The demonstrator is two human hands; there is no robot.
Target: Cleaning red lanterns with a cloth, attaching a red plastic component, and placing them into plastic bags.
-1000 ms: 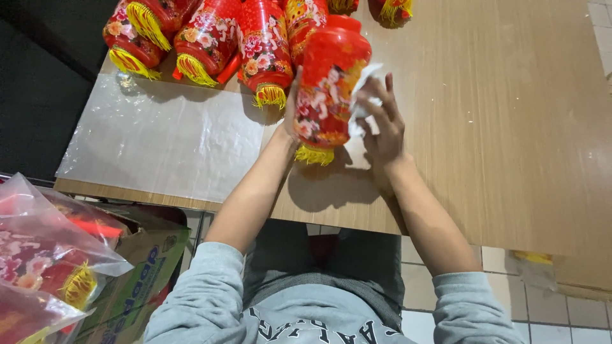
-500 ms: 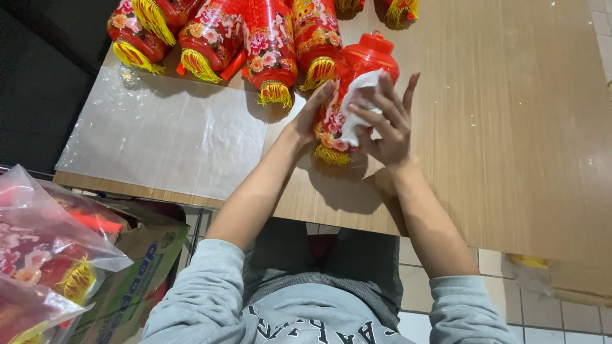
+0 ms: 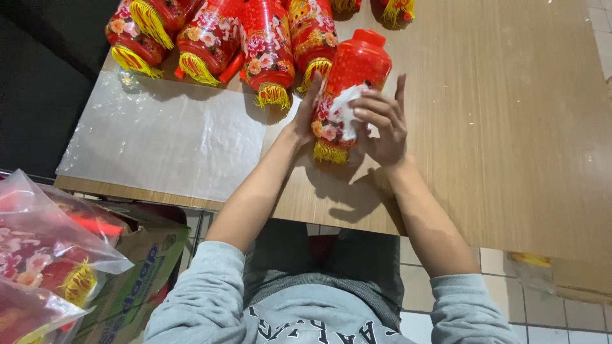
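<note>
Red plastic lantern with floral print and yellow fringe (image 3: 349, 89): lowered since a second ago from a raised position to near the wooden tabletop (image 3: 497, 127), fringe end at 6 o'clock, cap at 12 o'clock. Left hand (image 3: 310, 108): closed around lantern's 9 o'clock side, steadying. Right hand (image 3: 382, 124): fingers curled, pressing crumpled white cloth (image 3: 347, 111) against lantern body, where earlier held flat and apart. Contact now established; wiping judged under way. Row of matching red lanterns (image 3: 268, 44) lying at 11 o'clock. Clear plastic sheet (image 3: 166, 137) spread at 9 o'clock. Bagged lanterns (image 3: 44, 255) at 7 o'clock.
</note>
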